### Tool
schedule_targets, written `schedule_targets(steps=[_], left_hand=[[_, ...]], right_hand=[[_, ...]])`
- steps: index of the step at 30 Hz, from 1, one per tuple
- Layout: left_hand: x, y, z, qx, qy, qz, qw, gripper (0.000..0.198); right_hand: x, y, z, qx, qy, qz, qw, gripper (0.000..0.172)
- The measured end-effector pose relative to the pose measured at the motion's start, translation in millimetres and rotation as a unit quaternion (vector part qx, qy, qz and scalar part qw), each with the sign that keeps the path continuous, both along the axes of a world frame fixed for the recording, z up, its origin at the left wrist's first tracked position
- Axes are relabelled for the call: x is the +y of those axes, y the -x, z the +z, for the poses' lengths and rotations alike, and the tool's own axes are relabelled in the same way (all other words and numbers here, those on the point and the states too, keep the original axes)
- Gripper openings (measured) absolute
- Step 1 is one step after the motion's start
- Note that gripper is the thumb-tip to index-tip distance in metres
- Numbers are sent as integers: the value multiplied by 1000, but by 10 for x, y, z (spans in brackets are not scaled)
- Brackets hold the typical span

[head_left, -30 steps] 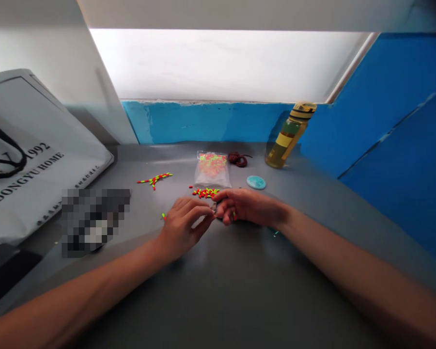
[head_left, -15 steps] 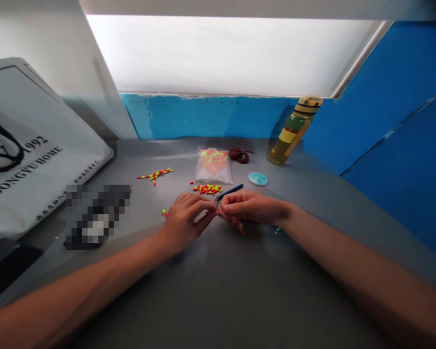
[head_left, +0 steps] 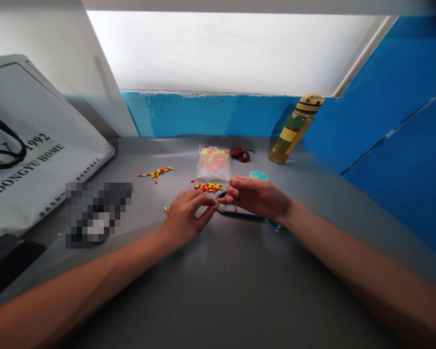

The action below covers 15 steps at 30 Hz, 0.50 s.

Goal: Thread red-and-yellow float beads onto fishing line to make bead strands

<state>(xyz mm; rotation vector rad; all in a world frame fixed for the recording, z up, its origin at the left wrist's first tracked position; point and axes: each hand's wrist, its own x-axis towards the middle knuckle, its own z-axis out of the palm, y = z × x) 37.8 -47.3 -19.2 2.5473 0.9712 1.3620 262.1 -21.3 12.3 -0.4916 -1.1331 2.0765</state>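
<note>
My left hand (head_left: 185, 211) is closed in a pinch, thumb against forefinger, on something too small to make out. My right hand (head_left: 259, 196) has its fingers curled, and one fingertip meets the left pinch. What it holds is hidden. A tool like pliers with blue handles (head_left: 245, 213) is spread beneath the right fingers, its head close to the left fingertips; I cannot tell whether it is gripped. A small red-and-green bead (head_left: 236, 208) shows between its handles. Behind the hands lies a pile of red and yellow-green beads (head_left: 209, 187). Another bead (head_left: 166, 210) sits beside my left hand.
A clear bag of beads (head_left: 214, 162), a dark red cord (head_left: 241, 154) and a turquoise disc (head_left: 259, 175) lie farther back. Joined beads (head_left: 157, 172) lie left. A yellow bottle (head_left: 288, 133) stands back right. A white bag (head_left: 29, 150) and a blurred-out dark object (head_left: 98, 215) occupy the left.
My right hand has risen slightly and turned, uncovering the lower blue handle. The bead beneath it now appears higher and farther left. My left hand keeps its pinch almost in place.
</note>
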Motion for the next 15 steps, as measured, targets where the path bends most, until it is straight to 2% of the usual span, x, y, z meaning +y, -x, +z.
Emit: schedule_targets(steps=[3, 7, 9, 11, 15], left_hand=[[1, 1, 3, 3, -10, -9, 1000, 4], [0, 10, 12, -7, -12, -4, 1000, 4], [-8, 13, 22, -11, -17, -3, 1000, 4], [-19, 13, 35, -17, -27, -1, 999, 4], [-36, 15, 57, -29, -42, 7, 999, 7]], right_hand=[[-19, 6, 49, 4, 17, 1, 1000, 24], [-31, -24, 78, -27, 34, 37, 998, 21], [-32, -49, 54, -50, 45, 101, 993, 19], [-34, -79, 13, -76, 47, 197, 976, 18], [-39, -133, -60, -122, 40, 400, 908, 16]])
